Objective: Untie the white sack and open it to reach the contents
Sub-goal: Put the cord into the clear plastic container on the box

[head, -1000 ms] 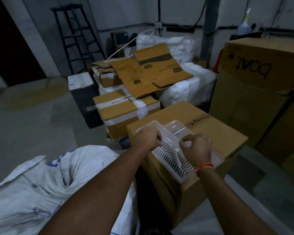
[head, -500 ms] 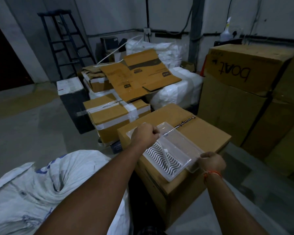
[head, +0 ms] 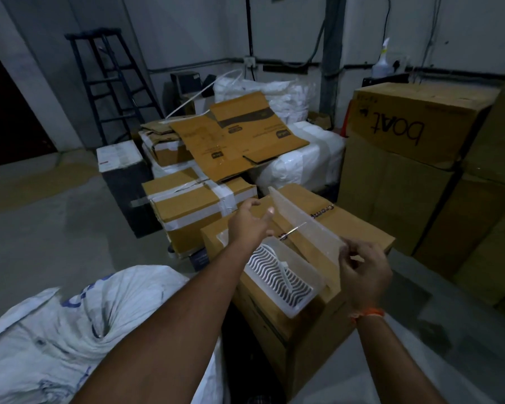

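While the white sack (head: 70,339) lies at the person's lower left on the floor, its neck bunched and twisted shut w/ blue print on the fabric, both hands are busy w/ something else. A clear plastic box (head: 280,278) sits on top of a brown carton (head: 356,225) just in front of the person, touching the carton's top. The box's clear lid (head: 303,225) stands tilted up, hinged open along the far side. The right hand (head: 365,272) pinches the lid's near right corner betw. thumb and fingers; an orange thread band (head: 368,313) circles that wrist. The left hand (head: 250,223) hovers above the box's left end, fingers spread loose and holding nothing; whether a fingertip touches the lid I can't tell. Inside the box is a white insert w/ wavy dark ridges and a thin white strip lying across it. A small metal item shows thru the lid, too blurred to name.

Beyond, more cartons: a taped box (head: 199,205) to the left, a flattened cardboard sheet (head: 239,141) resting on white wrapped bundles, and a tall stack at right, its top carton (head: 414,121) printed "boat" upside down. A dark stepladder (head: 108,86) stands by the rear wall, and a spray bottle (head: 381,62) sits on a ledge at the back right. Room is dim, floor grey concrete.
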`<state>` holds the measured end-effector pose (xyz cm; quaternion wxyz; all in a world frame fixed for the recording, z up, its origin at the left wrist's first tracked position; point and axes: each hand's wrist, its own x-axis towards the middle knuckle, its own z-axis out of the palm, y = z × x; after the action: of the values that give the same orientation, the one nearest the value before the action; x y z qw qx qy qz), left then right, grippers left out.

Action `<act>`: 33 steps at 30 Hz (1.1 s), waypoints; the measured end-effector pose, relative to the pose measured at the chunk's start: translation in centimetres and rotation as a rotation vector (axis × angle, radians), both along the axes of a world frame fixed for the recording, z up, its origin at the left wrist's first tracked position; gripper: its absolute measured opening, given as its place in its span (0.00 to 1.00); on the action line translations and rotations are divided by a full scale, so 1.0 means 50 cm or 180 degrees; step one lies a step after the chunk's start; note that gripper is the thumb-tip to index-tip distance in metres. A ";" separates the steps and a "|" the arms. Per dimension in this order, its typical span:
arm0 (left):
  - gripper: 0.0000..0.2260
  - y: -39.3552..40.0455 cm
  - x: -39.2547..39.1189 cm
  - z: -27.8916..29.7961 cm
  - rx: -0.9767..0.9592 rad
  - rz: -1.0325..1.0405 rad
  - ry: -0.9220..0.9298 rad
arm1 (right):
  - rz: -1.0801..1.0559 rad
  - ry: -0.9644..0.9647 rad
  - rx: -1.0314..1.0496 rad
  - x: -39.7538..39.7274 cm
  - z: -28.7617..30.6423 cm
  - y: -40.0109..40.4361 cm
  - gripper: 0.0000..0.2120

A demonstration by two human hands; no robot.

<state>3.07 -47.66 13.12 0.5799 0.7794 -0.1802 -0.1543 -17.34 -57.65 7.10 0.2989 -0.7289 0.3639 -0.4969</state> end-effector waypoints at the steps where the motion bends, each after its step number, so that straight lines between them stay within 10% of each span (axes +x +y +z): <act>1: 0.15 -0.001 -0.001 0.001 -0.0128 0.0047 0.0144 | 0.0005 0.0019 -0.0158 -0.001 0.003 0.006 0.09; 12: 0.14 0.025 0.018 -0.008 -0.0310 0.0597 0.0552 | 0.0545 -0.0027 -0.1225 -0.006 0.017 0.085 0.11; 21: 0.13 0.097 -0.024 -0.043 -0.0601 0.0528 0.1026 | 0.0491 -0.0759 0.1964 -0.042 0.012 0.198 0.06; 27: 0.17 0.126 -0.030 -0.068 0.0743 0.0409 -0.0754 | 0.0315 -0.0439 0.2077 -0.007 -0.004 0.198 0.13; 33: 0.19 0.123 -0.047 -0.088 0.1352 0.0391 -0.1182 | 0.0192 -0.0305 0.2123 0.002 -0.032 0.219 0.13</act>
<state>0.70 -41.53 8.72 0.3691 0.9077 -0.1994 -0.0078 -17.26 -46.70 5.47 0.5522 -0.5773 0.4702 -0.3751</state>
